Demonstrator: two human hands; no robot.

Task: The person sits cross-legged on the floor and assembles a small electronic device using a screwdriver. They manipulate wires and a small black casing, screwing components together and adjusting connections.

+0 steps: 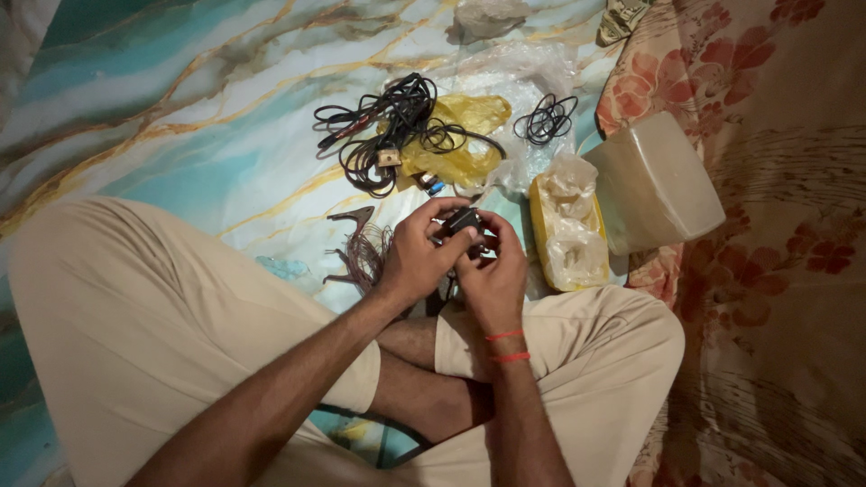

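Observation:
My left hand [417, 255] and my right hand [494, 266] meet above my crossed legs, both closed around a small black device [464, 220]. The left thumb presses on its top and the right fingers wrap it from below. Most of the device is hidden by my fingers. A red thread band circles my right wrist [507, 346]. Just left of my hands lies a bundle of thin reddish-brown wire [363, 252] on the marbled teal sheet [180, 117].
A tangle of black cables [388, 131] lies on a yellow plastic bag [465, 135], with a smaller black coil [546, 119] beside it. A yellow box with crumpled plastic [568, 230] and a translucent lid [654, 180] sit to the right, by a floral blanket [776, 271].

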